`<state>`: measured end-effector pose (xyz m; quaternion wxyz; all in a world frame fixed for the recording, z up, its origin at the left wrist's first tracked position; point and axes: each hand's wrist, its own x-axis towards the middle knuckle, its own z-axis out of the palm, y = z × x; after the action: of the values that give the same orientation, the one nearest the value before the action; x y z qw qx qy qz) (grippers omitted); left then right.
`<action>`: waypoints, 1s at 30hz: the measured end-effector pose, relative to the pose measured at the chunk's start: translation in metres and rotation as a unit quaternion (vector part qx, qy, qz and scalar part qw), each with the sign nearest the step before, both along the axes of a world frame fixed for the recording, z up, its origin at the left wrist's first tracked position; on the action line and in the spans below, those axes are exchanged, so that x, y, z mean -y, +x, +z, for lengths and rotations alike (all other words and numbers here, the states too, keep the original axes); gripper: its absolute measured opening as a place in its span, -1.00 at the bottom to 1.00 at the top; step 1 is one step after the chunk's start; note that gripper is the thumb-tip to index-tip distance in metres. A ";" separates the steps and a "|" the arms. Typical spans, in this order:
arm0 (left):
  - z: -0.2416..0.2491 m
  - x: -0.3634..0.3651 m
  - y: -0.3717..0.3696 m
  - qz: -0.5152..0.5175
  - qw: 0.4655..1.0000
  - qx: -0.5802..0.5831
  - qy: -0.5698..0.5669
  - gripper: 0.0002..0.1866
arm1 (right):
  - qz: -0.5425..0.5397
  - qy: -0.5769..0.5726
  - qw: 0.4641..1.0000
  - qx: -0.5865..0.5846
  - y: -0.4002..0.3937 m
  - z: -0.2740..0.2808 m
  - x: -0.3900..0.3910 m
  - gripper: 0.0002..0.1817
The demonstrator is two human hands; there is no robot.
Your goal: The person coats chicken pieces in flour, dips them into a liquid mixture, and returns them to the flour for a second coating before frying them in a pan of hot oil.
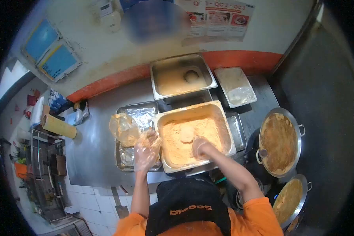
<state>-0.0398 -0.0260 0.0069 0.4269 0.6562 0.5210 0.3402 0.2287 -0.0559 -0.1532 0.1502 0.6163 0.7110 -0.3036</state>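
My left hand, in a clear plastic glove with orange crumbs on it, is over the foil-like tray beside a translucent plastic bag or tub. Its fingers look curled together, and what they hold is not clear. Inside a deep steel pan of orange-tinted flour, my right hand is low against the flour, its fingertips hidden. Just left of that hand, a pale round flour-coated piece lies on the flour.
Behind stands another steel pan of cloudy orange liquid with a round shape in it. Right of it is a smaller pan. Two large pots of brown oil, one farther and one nearer, stand on my right. A yellow cylinder is at the left edge.
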 end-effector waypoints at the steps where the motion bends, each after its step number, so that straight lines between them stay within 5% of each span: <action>1: -0.002 0.001 -0.016 0.023 0.999 0.029 -0.015 -0.62 | 0.021 0.028 0.999 -0.001 -0.013 -0.016 -0.001 -0.48; 3: -0.025 0.002 -0.055 0.002 0.992 -0.006 0.129 -0.63 | -0.031 -0.001 0.999 -0.020 -0.010 0.012 -0.010 -0.48; 5: -0.040 0.010 -0.077 0.029 0.991 0.026 0.125 -0.63 | -0.065 -0.028 0.996 -0.056 0.012 0.032 -0.016 -0.45; 6: -0.039 0.013 -0.084 0.066 0.994 0.075 0.052 -0.63 | -0.073 -0.040 0.993 -0.084 0.029 0.038 -0.022 -0.42; 9: -0.033 0.016 -0.099 0.137 0.966 0.192 -0.110 -0.62 | -0.328 -0.043 0.929 -0.164 0.041 0.103 -0.041 -0.47; 11: -0.030 0.010 -0.104 0.155 0.943 0.247 -0.158 -0.61 | -0.305 0.084 0.936 -0.156 0.032 0.075 -0.053 -0.47; 12: -0.030 0.006 -0.109 0.142 0.952 0.220 -0.158 -0.61 | -0.293 0.146 0.933 -0.152 0.026 0.059 -0.053 -0.48; 14: -0.034 -0.011 -0.121 -0.006 0.993 -0.012 0.121 -0.59 | -0.343 0.092 0.920 -0.164 0.006 0.048 -0.052 -0.50; 15: -0.036 -0.017 -0.124 -0.078 0.954 -0.128 0.259 -0.58 | -0.363 0.069 0.914 -0.170 0.001 0.047 -0.054 -0.52; 17: -0.038 -0.014 -0.116 0.003 0.996 -0.026 0.083 -0.53 | -0.347 0.082 0.916 -0.182 -0.009 0.075 -0.050 -0.55; 20: -0.031 -0.019 -0.122 -0.018 0.984 -0.111 0.136 -0.52 | -0.306 0.195 0.922 -0.134 -0.027 0.118 -0.044 -0.54; 22: -0.024 -0.022 -0.125 -0.072 0.947 -0.219 0.223 -0.56 | -0.331 0.146 0.929 -0.080 -0.030 0.156 -0.045 -0.57; 23: -0.021 -0.023 -0.122 -0.036 0.988 -0.092 0.120 -0.62 | -0.346 0.124 0.929 -0.051 -0.032 0.171 -0.047 -0.58; 24: -0.018 -0.021 -0.114 0.003 0.999 0.041 0.016 -0.67 | -0.377 0.142 0.898 -0.175 -0.025 0.172 -0.051 -0.59; 25: -0.016 -0.018 -0.106 0.041 0.980 0.172 -0.085 -0.72 | -0.398 0.155 0.854 -0.298 -0.014 0.170 -0.052 -0.59; 26: -0.021 -0.020 -0.097 0.045 0.906 0.377 -0.187 -0.73 | -0.409 0.165 0.793 -0.420 -0.001 0.168 -0.059 -0.58; 30: -0.008 -0.023 -0.089 -0.005 0.954 0.191 -0.232 -0.69 | -0.428 0.153 0.764 -0.459 0.022 0.219 -0.115 -0.51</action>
<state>-0.1292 -0.0034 -0.0008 0.6606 0.4642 0.4911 0.3270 0.2506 0.0587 0.0657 -0.4359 0.6582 0.3947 -0.4700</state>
